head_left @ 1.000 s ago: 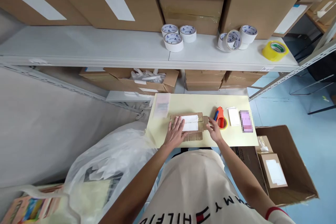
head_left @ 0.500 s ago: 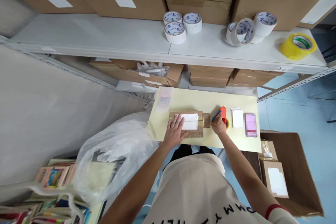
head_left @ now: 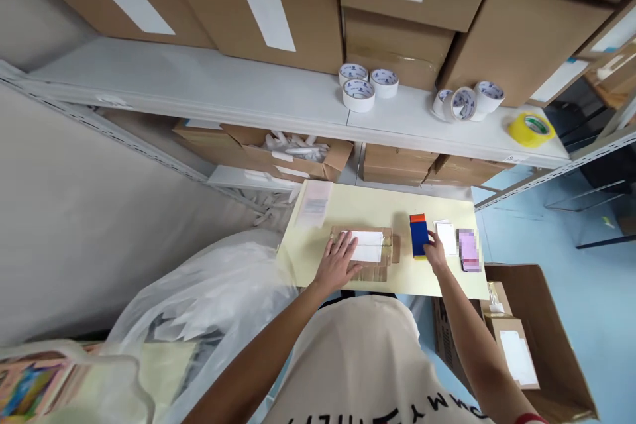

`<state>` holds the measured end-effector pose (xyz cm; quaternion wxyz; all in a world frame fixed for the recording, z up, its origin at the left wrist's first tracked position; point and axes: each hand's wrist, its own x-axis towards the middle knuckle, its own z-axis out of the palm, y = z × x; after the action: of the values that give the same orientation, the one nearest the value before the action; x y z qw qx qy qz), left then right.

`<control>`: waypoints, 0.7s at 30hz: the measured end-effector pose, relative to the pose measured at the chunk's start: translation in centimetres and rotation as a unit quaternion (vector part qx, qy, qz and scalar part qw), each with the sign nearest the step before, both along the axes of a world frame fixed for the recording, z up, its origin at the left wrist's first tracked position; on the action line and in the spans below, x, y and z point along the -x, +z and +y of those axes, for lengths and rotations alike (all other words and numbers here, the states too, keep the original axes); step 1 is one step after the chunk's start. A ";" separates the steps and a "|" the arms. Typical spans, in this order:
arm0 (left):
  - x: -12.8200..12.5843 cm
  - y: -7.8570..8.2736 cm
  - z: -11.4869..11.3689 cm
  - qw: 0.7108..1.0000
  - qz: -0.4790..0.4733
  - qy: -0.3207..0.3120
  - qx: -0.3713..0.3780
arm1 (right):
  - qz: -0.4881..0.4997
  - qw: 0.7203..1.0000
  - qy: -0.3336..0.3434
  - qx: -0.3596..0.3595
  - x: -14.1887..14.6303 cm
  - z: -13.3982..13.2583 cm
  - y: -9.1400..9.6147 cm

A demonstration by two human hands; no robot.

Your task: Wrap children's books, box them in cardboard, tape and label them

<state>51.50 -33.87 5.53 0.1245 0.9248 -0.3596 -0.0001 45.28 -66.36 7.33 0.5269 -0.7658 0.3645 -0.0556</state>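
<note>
My left hand (head_left: 336, 264) lies flat with spread fingers on the left part of a small cardboard parcel (head_left: 375, 272). A white label (head_left: 368, 248) covers much of the parcel's top, and clear tape crosses its right end. A brown flap (head_left: 396, 249) sticks out on the right side. My right hand (head_left: 436, 255) has its fingers closed on the right edge of a tape dispenser (head_left: 419, 237). The dispenser's broad blue face is up, with orange at the far end and a little yellow at the near end. Its tape roll is mostly hidden.
The pale yellow table (head_left: 370, 202) also bears a paper sheet (head_left: 315, 204), white cards (head_left: 446, 238) and a pinkish item (head_left: 469, 250). Tape rolls (head_left: 358, 96) stand on the shelf (head_left: 223, 89) behind. An open carton (head_left: 556, 338) is at the right, a plastic bag (head_left: 223, 285) at the left.
The dispenser has turned in my right hand, so its blue face shows instead of the orange side and yellow roll. My left hand stays on the parcel. The camera view has tilted up.
</note>
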 end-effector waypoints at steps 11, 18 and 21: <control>0.1 0.3 -1.2 0.996 0.041 -0.024 0.074 | -0.132 0.990 0.054 -0.022 -3.2 5.1 10.3; 0.1 0.8 -1.4 0.991 0.070 -0.032 0.112 | -0.054 0.972 0.229 -0.032 -5.0 8.6 9.3; -0.3 1.5 -1.2 0.980 0.117 -0.024 0.160 | -0.043 0.973 0.225 -0.039 -5.4 8.7 8.5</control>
<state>51.82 -35.10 7.01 0.3122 0.8774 -0.3602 -0.0541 50.65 -57.69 15.87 0.5705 -0.8038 0.1622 0.0460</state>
